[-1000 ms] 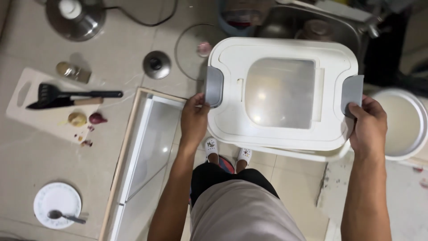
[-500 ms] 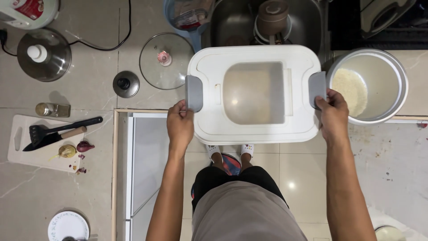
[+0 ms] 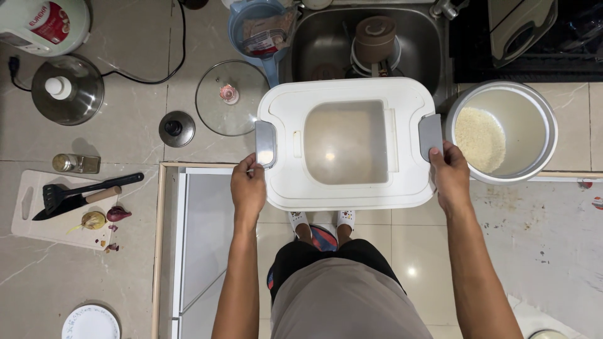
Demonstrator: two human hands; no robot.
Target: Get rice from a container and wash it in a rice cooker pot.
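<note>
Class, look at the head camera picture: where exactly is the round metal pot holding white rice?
The round metal pot holding white rice sits on the counter at the right, just beyond the right hand, beside the large white plastic lidded container.

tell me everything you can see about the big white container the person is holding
The white container is a large, rounded-rectangular plastic bin seen from above, with a frosted translucent panel in its lid and a grey latch on each short side. It is held level over the counter edge, in front of the sink. The left hand grips below the left latch, the right hand below the right one. Its contents cannot be made out.
</note>
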